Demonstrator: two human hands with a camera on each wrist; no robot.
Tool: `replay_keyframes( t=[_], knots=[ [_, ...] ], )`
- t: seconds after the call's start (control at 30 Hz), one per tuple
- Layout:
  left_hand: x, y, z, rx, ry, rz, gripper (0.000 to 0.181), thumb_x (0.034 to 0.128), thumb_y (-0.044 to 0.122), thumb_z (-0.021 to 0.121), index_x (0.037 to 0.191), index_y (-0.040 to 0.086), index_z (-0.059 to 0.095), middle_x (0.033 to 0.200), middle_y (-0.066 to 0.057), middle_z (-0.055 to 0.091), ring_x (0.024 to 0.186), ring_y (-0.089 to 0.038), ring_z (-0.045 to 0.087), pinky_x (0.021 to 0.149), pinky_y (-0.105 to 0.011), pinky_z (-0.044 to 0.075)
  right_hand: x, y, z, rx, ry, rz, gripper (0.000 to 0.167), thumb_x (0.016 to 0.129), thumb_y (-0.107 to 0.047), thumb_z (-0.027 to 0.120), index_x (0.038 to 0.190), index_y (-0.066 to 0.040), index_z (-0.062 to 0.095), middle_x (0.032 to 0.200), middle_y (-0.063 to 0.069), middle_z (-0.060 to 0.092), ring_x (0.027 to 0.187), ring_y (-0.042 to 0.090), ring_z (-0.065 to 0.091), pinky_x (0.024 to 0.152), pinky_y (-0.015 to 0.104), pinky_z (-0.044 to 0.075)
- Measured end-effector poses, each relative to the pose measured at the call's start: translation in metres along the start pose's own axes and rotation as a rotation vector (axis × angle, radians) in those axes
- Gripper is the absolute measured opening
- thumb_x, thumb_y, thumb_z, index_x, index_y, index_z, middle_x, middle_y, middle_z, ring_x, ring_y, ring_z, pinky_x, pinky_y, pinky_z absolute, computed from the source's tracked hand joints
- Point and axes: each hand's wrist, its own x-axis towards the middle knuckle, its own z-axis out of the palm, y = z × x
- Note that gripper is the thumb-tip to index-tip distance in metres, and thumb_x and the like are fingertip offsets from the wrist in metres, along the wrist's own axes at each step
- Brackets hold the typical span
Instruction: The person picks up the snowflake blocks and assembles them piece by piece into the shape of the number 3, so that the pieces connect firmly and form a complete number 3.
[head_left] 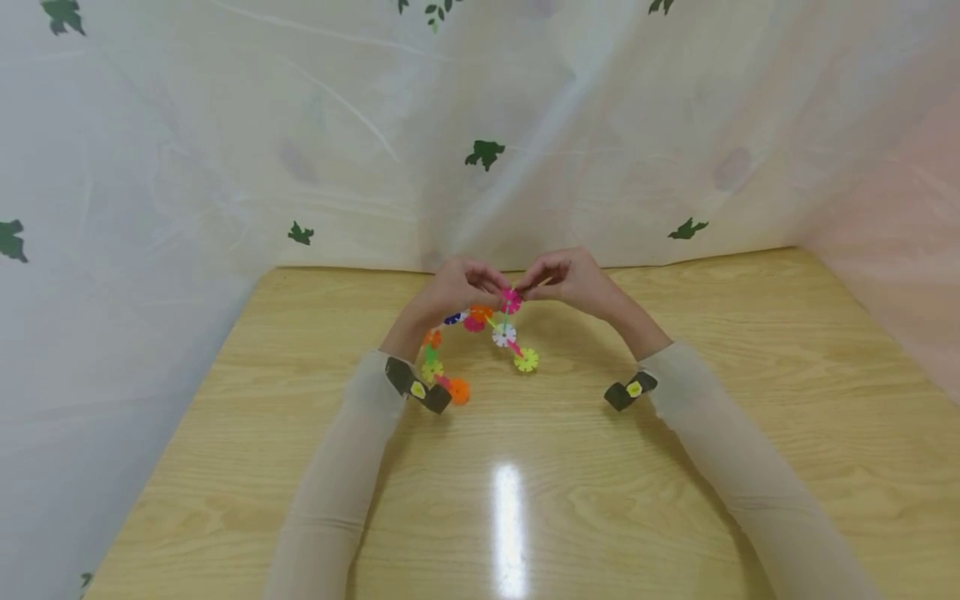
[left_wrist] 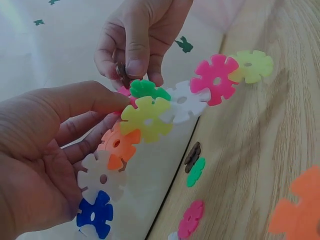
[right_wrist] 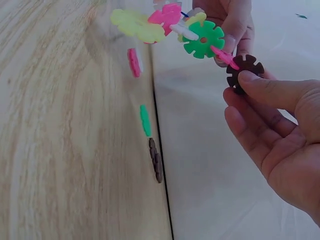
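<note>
Fingers of my right hand [right_wrist: 295,150]: pinching one dark brown notched plastic disc [right_wrist: 251,65]. Fingers of my left hand [left_wrist: 37,145]: pinching one bright pink notched plastic disc [right_wrist: 225,56], which touches the brown one. One multicoloured chain of interlocked plastic discs [left_wrist: 145,120]: aloft over the pale wood-grain worktop [head_left: 600,483], one strand by my left wrist, another between my hands. Loose green plastic disc [right_wrist: 145,120]: near the worktop's far edge.

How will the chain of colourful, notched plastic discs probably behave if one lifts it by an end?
The chain is probably light, since its discs look thin. Slotted together, it may keep its bends rather than droop, yet could separate, because only edges overlap.
</note>
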Motion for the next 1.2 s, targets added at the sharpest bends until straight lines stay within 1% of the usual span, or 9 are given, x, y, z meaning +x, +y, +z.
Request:
replay_keyframes(
  t=[0.17, 0.27, 0.33, 0.47, 0.53, 0.63, 0.83, 1.0, 1.2],
  knots=[
    [-0.001, 0.0, -0.002, 0.018, -0.006, 0.008, 0.022, 0.0876, 0.004, 0.078, 0.108, 0.0, 0.072, 0.096, -0.01, 0.074, 0.087, -0.021, 0.068, 0.079, -0.025, 0.06, 0.0, -0.003, -0.005, -0.036, -0.03, 0.011, 0.014, 0.091, -0.001, 0.074, 0.105, 0.004, 0.074, 0.105, 0.02, 0.075, 0.088, 0.012, 0.074, 0.082, 0.026, 0.063],
    [-0.002, 0.0, -0.004, 0.029, -0.007, 0.009, 0.024, 0.087, 0.003, 0.078, 0.109, 0.0, 0.071, 0.097, -0.009, 0.074, 0.087, -0.02, 0.068, 0.079, -0.024, 0.06, 0.0, -0.004, -0.01, -0.056, -0.009, 0.026, 0.017, 0.091, -0.003, 0.074, 0.107, 0.005, 0.073, 0.106, 0.021, 0.073, 0.088, 0.01, 0.072, 0.081, 0.022, 0.061],
    [-0.002, 0.0, -0.005, 0.028, -0.013, 0.017, 0.025, 0.0868, 0.001, 0.078, 0.11, -0.001, 0.071, 0.098, -0.01, 0.073, 0.087, -0.02, 0.068, 0.08, -0.025, 0.06, 0.0, -0.004, -0.014, -0.078, 0.015, 0.038, 0.019, 0.092, -0.004, 0.074, 0.108, 0.005, 0.072, 0.106, 0.019, 0.074, 0.087, 0.009, 0.072, 0.078, 0.02, 0.06],
    [-0.002, -0.001, -0.008, 0.021, -0.034, 0.041, 0.026, 0.087, -0.002, 0.076, 0.112, -0.003, 0.07, 0.101, -0.011, 0.073, 0.088, -0.019, 0.068, 0.081, -0.026, 0.061, 0.003, 0.001, -0.019, -0.085, 0.049, 0.08, 0.021, 0.093, -0.005, 0.073, 0.11, 0.006, 0.071, 0.104, 0.016, 0.075, 0.085, 0.008, 0.071, 0.076, 0.024, 0.06],
    [-0.003, -0.001, -0.01, 0.019, -0.042, 0.051, 0.026, 0.0871, -0.003, 0.076, 0.112, -0.003, 0.07, 0.101, -0.011, 0.073, 0.089, -0.02, 0.068, 0.081, -0.026, 0.061, 0.004, 0.005, -0.02, -0.079, 0.05, 0.107, 0.02, 0.093, -0.005, 0.073, 0.11, 0.006, 0.071, 0.103, 0.016, 0.075, 0.083, 0.009, 0.071, 0.077, 0.03, 0.062],
    [-0.004, -0.002, -0.011, 0.023, -0.045, 0.055, 0.025, 0.0869, -0.003, 0.076, 0.111, -0.002, 0.07, 0.1, -0.011, 0.072, 0.089, -0.02, 0.068, 0.082, -0.026, 0.061, 0.008, 0.014, -0.022, -0.088, 0.035, 0.136, 0.02, 0.092, -0.003, 0.073, 0.11, 0.006, 0.071, 0.102, 0.018, 0.074, 0.08, 0.01, 0.069, 0.075, 0.034, 0.063],
    [-0.004, -0.003, -0.012, 0.016, -0.051, 0.054, 0.024, 0.087, -0.002, 0.076, 0.11, -0.002, 0.07, 0.098, -0.009, 0.073, 0.087, -0.02, 0.068, 0.082, -0.026, 0.061, 0.016, 0.037, -0.024, -0.133, -0.018, 0.168, 0.022, 0.091, 0.001, 0.072, 0.111, 0.009, 0.069, 0.097, 0.022, 0.071, 0.078, 0.012, 0.064, 0.068, 0.023, 0.058],
    [-0.005, -0.001, -0.013, 0.013, -0.053, 0.037, 0.024, 0.0877, -0.001, 0.076, 0.111, -0.002, 0.07, 0.097, -0.009, 0.073, 0.087, -0.02, 0.067, 0.079, -0.025, 0.06, 0.024, 0.052, -0.023, -0.142, -0.075, 0.211, 0.026, 0.09, 0.002, 0.072, 0.114, 0.01, 0.067, 0.098, 0.026, 0.071, 0.079, 0.016, 0.065, 0.062, 0.026, 0.058],
    [-0.005, -0.001, -0.013, 0.02, -0.049, 0.02, 0.024, 0.0872, -0.002, 0.076, 0.111, -0.001, 0.07, 0.097, -0.009, 0.072, 0.087, -0.02, 0.068, 0.08, -0.025, 0.061, 0.03, 0.063, -0.021, -0.142, -0.089, 0.274, 0.03, 0.089, 0.0, 0.074, 0.116, 0.009, 0.066, 0.101, 0.024, 0.071, 0.075, 0.014, 0.062, 0.058, 0.024, 0.053]
  ],
)
